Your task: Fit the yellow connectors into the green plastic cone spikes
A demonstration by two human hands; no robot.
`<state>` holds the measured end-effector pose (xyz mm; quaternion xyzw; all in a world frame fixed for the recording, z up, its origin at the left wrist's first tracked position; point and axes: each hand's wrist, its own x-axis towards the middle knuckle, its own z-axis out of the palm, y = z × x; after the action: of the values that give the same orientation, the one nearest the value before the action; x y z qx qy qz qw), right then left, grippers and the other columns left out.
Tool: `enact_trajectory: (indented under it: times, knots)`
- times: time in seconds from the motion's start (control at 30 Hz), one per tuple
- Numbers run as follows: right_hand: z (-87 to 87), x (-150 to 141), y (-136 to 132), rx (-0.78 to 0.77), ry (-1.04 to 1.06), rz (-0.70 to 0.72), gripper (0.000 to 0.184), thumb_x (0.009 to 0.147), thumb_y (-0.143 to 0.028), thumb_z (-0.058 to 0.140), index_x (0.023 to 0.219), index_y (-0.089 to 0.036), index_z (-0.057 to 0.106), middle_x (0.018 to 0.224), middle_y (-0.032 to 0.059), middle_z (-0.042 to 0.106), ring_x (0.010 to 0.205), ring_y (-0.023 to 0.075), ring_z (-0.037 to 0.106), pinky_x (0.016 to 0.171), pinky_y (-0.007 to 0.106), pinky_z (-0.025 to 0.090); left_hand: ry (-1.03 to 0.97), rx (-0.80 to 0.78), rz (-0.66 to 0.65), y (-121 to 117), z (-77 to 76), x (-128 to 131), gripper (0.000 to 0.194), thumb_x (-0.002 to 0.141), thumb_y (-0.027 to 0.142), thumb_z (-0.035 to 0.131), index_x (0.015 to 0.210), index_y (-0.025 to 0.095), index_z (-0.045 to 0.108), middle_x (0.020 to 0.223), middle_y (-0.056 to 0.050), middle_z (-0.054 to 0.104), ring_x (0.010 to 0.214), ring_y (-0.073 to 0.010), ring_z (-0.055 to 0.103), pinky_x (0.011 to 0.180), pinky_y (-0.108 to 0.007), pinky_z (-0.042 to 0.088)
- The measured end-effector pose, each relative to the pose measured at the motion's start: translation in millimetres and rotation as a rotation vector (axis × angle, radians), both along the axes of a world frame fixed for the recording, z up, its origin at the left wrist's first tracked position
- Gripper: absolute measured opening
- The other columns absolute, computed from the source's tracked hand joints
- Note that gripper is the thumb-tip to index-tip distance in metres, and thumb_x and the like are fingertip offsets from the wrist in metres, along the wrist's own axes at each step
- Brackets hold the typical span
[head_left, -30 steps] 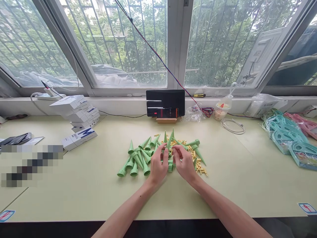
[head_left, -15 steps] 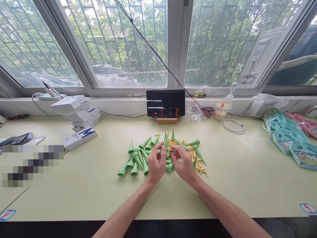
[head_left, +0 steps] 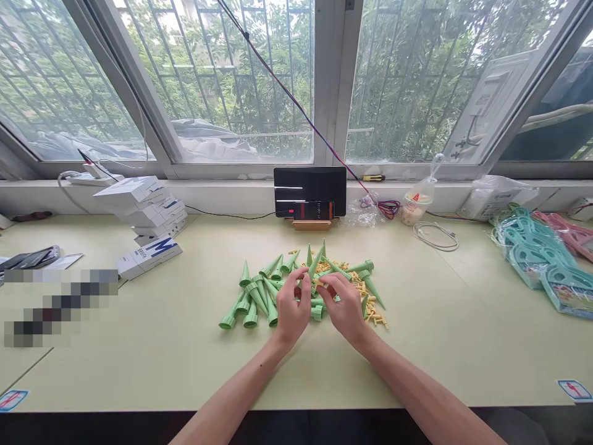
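My left hand (head_left: 294, 304) is closed on a green plastic watering spike (head_left: 317, 262), its tip pointing up and leaning right. The lower end of this spike is partly hidden by my fingers. Between the thumb and fingertips of my right hand (head_left: 343, 304) is a small yellow plastic valve piece (head_left: 317, 282), right beside the held spike. Loose green spikes (head_left: 257, 294) lie and stand mostly left of my hands. Behind and to the right of my right hand is a scatter of small yellow pieces (head_left: 377, 317), with a few more spikes (head_left: 370, 287) among them.
A dark tablet (head_left: 310, 182) and a phone (head_left: 314, 211) lean on a cardboard stand by the window. White boxes (head_left: 148, 207) are stacked at the left. A bagged cup (head_left: 414, 207), a coiled cable (head_left: 435, 238) and packaged teal plastic items (head_left: 537, 247) are on the right.
The spike in my left hand has tipped to the right. My right hand's fingertips have drawn together around the yellow piece, close to the spike.
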<state>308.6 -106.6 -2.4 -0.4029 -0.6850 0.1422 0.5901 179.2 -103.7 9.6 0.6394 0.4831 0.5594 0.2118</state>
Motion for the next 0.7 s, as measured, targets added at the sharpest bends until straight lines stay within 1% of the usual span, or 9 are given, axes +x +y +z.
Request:
enact_trajectory:
  times: [0.2,0.43,0.53,0.7]
  knots:
    - [-5.6,2.2,4.0,0.023,-0.014,0.029,0.018,0.099,-0.022,0.053,0.084,-0.022,0.064,0.083,0.0048,0.064,0.071,0.0167,0.060,0.059,0.028,0.048,0.040,0.030,-0.002,-0.1,-2.1,1.2,0.027,0.099,0.040,0.048,0.107,0.019,0.062,0.082,-0.002,0.067,0.050,-0.0094,0.052,0.047,-0.022,0.043]
    - [-7.8,2.6,3.0,-0.046,-0.032,0.033,0.021,0.100,-0.025,0.051,0.081,-0.021,0.061,0.078,0.0040,0.062,0.066,0.0166,0.056,0.060,0.028,0.046,-0.014,-0.009,-0.072,0.8,-4.6,0.0,0.030,0.100,0.042,0.046,0.111,0.018,0.062,0.076,-0.002,0.066,0.056,-0.0121,0.060,0.049,-0.022,0.046]
    - [-8.2,3.9,3.1,-0.063,-0.036,0.025,0.021,0.100,-0.028,0.050,0.083,-0.021,0.060,0.076,0.0034,0.062,0.065,0.0169,0.056,0.060,0.028,0.045,-0.041,-0.036,-0.123,1.1,-5.2,-0.8,0.030,0.100,0.042,0.046,0.113,0.019,0.060,0.073,-0.001,0.064,0.052,-0.0110,0.057,0.046,-0.021,0.044]
    - [-7.7,7.1,3.4,-0.061,-0.050,-0.012,0.023,0.101,-0.029,0.049,0.082,-0.021,0.058,0.073,0.0021,0.060,0.063,0.0162,0.055,0.059,0.027,0.043,-0.057,-0.055,-0.183,2.6,-9.4,-2.3,0.027,0.100,0.042,0.049,0.114,0.021,0.059,0.068,0.003,0.059,0.042,-0.0076,0.045,0.041,-0.021,0.037]
